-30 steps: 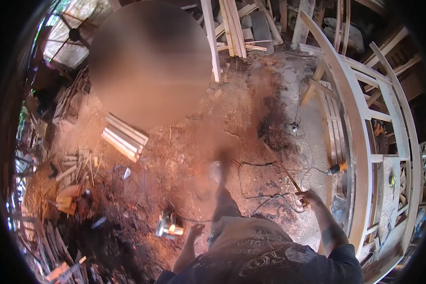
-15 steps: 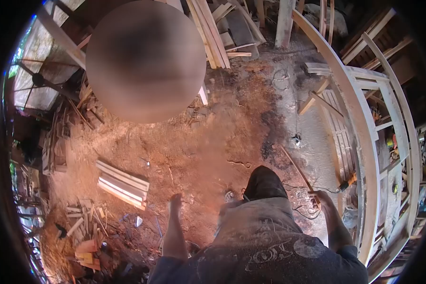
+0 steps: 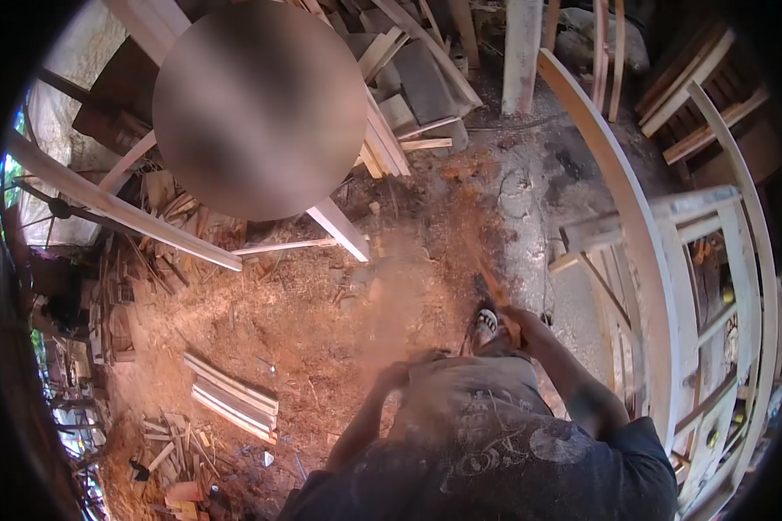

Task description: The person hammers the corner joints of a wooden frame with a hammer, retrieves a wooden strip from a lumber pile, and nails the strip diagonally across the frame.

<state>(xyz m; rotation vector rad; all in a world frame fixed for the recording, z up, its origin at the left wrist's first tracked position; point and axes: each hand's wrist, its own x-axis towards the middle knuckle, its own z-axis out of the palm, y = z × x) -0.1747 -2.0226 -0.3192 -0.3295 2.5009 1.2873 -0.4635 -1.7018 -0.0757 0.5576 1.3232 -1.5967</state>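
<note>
My right hand is in front of my waist, closed around a thin brown wooden stick. Motion blurs the stick, which points forward over the floor. Just beside that hand, my foot in a dark and white shoe shows past the hem of my dusty dark shirt. My left hand is close to the left side of the hem, and its fingers are too smeared to read.
A long pale wooden frame stands along the right. Short boards lie stacked on the dusty floor at left, near wood scraps. Beams and planks are ahead. A blurred disc hides the upper left.
My right hand has swung inward from the right with the stick. My left hand has come in toward my waist. The view has moved forward, and the stacked boards sit lower.
</note>
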